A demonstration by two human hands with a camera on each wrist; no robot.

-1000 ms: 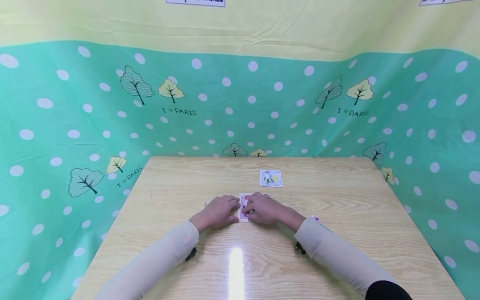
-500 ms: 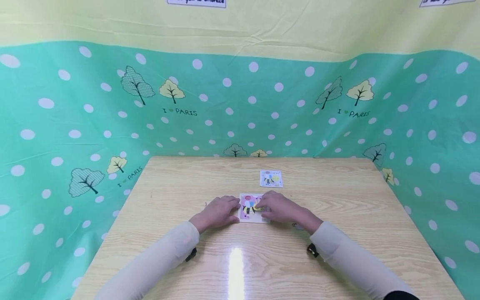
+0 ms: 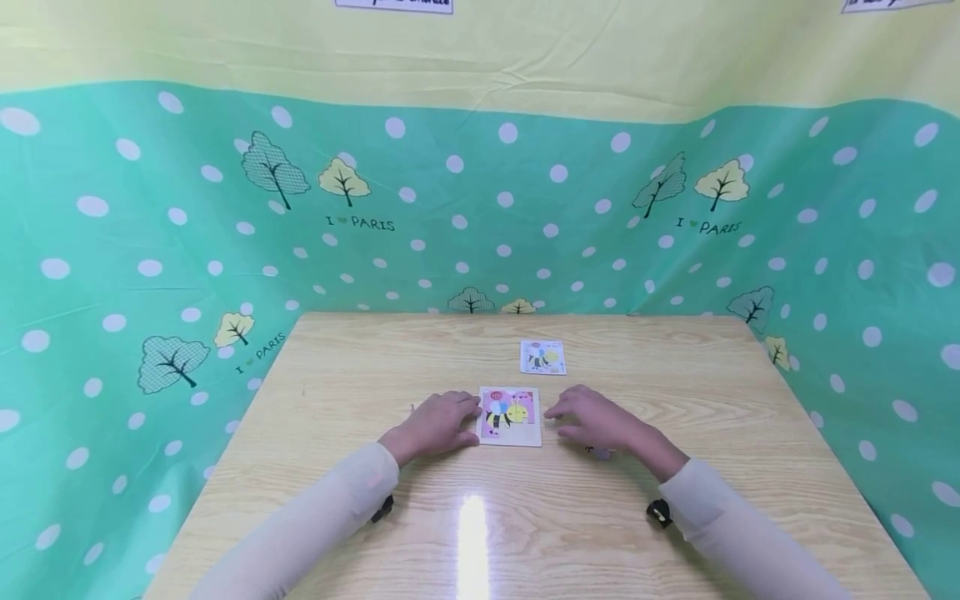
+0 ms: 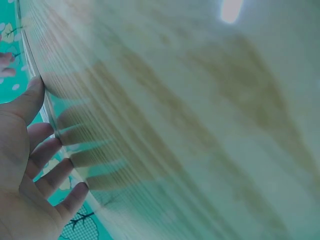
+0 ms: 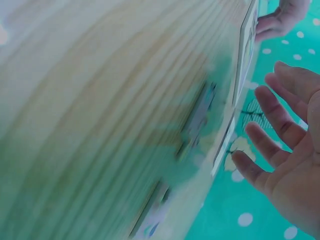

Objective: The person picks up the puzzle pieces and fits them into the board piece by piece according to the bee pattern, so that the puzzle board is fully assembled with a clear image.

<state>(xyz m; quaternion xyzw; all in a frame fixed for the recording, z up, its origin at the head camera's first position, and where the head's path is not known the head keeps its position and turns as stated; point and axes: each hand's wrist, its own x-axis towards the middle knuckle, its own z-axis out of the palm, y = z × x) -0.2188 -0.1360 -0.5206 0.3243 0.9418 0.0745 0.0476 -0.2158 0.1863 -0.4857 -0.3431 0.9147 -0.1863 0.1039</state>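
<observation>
A flat, white-rimmed puzzle board [image 3: 510,417] with a yellow-and-black bee on pink lies mid-table in the head view; its lower right part shows plain white. My left hand [image 3: 438,423] rests at the board's left edge, fingers loosely spread and fingertips on the table. To the right of the board is my right hand [image 3: 597,420], apart from it, with relaxed fingers and nothing held. Partly hidden under that hand lies a small printed puzzle piece [image 3: 598,452]. The right wrist view shows two loose pieces, a nearer one [image 5: 150,215] and a farther one [image 5: 199,116].
Behind the board lies a square card [image 3: 543,357] with a similar bee picture. A wooden table [image 3: 360,358] carries everything. Green dotted cloth [image 3: 420,192] hangs along its back and sides.
My right hand has lifted off the board and moved right, uncovering the bee picture. My left hand stays at the board's left edge.
</observation>
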